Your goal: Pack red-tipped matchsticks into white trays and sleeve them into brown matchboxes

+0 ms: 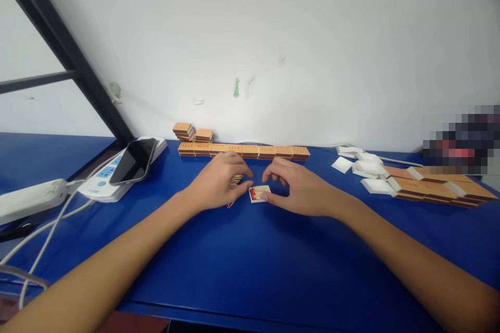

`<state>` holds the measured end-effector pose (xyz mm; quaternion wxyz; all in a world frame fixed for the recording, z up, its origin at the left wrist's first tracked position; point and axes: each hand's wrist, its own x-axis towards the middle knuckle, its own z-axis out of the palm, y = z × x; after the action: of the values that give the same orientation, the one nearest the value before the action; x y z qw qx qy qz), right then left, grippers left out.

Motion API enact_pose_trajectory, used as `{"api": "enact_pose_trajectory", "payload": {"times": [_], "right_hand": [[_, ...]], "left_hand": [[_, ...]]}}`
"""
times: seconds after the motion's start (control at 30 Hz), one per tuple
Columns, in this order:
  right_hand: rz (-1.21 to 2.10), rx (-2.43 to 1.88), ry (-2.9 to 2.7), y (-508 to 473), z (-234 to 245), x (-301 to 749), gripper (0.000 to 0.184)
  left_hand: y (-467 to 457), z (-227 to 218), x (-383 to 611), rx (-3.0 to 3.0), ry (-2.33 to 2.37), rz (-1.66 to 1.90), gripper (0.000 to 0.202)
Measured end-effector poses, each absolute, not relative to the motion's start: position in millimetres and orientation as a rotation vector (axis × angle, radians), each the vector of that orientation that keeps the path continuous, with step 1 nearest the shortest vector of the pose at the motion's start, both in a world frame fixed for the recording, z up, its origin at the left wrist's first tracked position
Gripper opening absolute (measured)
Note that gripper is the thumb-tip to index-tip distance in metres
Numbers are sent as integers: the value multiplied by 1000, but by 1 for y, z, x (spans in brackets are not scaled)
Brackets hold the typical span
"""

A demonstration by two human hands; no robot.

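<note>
A small white matchbox tray filled with red-tipped matches lies on the blue table between my hands. My left hand is just left of it, its thumb and index finger apart and curved toward the tray. Under and beside that hand is a pile of loose matches, partly hidden by the fingers. From the right, my right hand reaches in with its thumb at the tray's right end. Its other fingers curl above and behind the tray, apart from the thumb.
Orange matchboxes form a row near the wall, with small stacks behind its left end. White empty trays and orange matchbox sleeves lie at right. A phone rests on a power strip at left, near white cables.
</note>
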<state>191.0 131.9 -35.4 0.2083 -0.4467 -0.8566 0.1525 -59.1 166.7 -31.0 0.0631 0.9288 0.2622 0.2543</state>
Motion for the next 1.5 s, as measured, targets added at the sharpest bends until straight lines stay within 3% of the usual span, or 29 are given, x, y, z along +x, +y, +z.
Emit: {"api": "enact_pose_trajectory", "payload": {"times": [0.17, 0.33, 0.7, 0.83, 0.97, 1.17, 1.5], "right_hand": [[527, -1255, -2447, 128, -33, 191, 36], [603, -1234, -2495, 132, -34, 192, 23], [583, -1309, -2412, 142, -31, 203, 26], [521, -1369, -2326, 144, -33, 205, 32], [422, -1409, -2158, 146, -33, 205, 36], [198, -1344, -2018, 147, -34, 202, 34], [165, -1291, -2013, 147, -36, 201, 33]], "left_hand": [[203, -22, -95, 2919, 1229, 891, 24], [245, -20, -126, 2915, 1603, 779, 36], [283, -20, -136, 3028, 1646, 461, 20], [265, -7, -130, 2948, 1712, 548, 31], [227, 2, -111, 2884, 1532, 549, 47], [183, -5, -80, 2650, 1108, 743, 43], [180, -19, -69, 2477, 1016, 889, 47]]}}
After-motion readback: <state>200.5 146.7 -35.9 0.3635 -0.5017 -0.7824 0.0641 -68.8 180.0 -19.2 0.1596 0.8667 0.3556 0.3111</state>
